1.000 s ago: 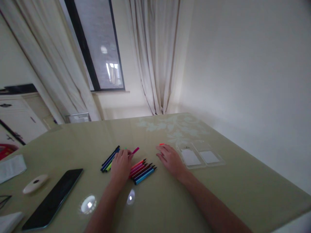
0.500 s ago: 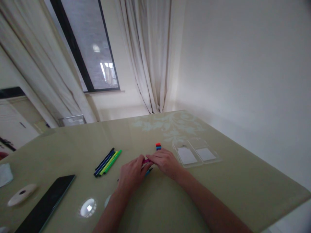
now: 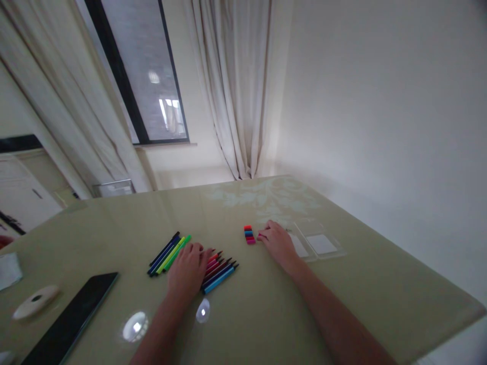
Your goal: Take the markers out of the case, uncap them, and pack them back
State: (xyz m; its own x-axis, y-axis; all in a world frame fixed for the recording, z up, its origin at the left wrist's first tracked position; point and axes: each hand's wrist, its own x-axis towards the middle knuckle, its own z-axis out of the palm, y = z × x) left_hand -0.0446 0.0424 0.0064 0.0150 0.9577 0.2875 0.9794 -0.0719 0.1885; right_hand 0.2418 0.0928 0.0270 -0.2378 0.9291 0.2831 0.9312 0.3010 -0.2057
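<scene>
A row of uncapped felt-tip pens (image 3: 218,275), in reds, pinks, dark shades and light blue, lies on the table with dark tips pointing away to the right. My left hand (image 3: 187,268) is at the row's left end, its fingers closed around a pen whose body they mostly hide; only the tip shows. Several capped pens (image 3: 167,256), black, blue and green, lie just left of that hand. A short row of pen caps (image 3: 249,235), red, blue, dark and pink, stands further off. My right hand (image 3: 279,246) is right of the caps, its fingertips pinched on something small and pink, apparently a cap.
An open clear plastic case (image 3: 342,251) with white cards (image 3: 321,244) lies partly behind my right forearm. A black tablet-like slab (image 3: 72,319) and a whitish oval object (image 3: 36,302) are at the left. The pale green tabletop (image 3: 380,299) meets the wall at right.
My hands, together on a pink pen before, have come apart. The left moved left to the pens; the right moved right beside the caps. The uncapped pens and more caps now show.
</scene>
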